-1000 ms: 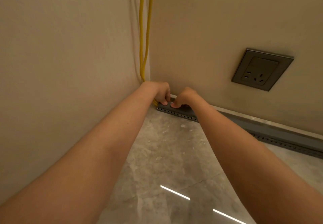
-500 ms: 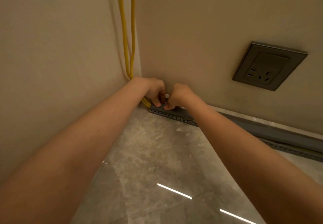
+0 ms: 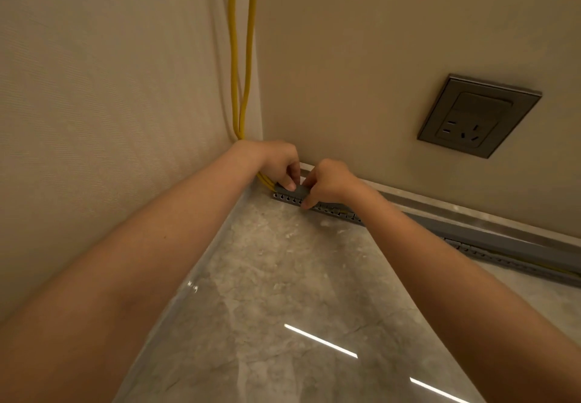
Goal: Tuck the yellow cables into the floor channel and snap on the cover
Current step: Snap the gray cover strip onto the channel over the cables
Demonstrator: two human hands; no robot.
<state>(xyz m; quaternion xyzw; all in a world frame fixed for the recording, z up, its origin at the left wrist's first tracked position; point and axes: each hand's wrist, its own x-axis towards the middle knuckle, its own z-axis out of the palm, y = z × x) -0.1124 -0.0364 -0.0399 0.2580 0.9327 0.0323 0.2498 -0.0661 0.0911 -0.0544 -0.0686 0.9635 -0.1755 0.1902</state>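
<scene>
Two yellow cables (image 3: pixel 241 56) hang down the room corner and bend at the floor into the end of a grey slotted floor channel (image 3: pixel 287 198) that runs right along the wall base. A grey cover (image 3: pixel 490 235) lies on top of the channel. My left hand (image 3: pixel 279 163) has its fingertips pressed on the cover's corner end. My right hand (image 3: pixel 327 182) pinches the cover just to the right, thumb on the channel's slotted front. Bits of yellow cable show through the slots farther right.
A grey wall socket (image 3: pixel 476 115) sits on the right wall above the channel. A pale skirting strip (image 3: pixel 471 211) runs behind the channel. The glossy stone floor (image 3: pixel 283 277) reflects ceiling light strips.
My hands stay at the channel's corner end; my right thumb has slid down onto the slotted front. The head camera has shifted a little, so the corner sits differently in view.
</scene>
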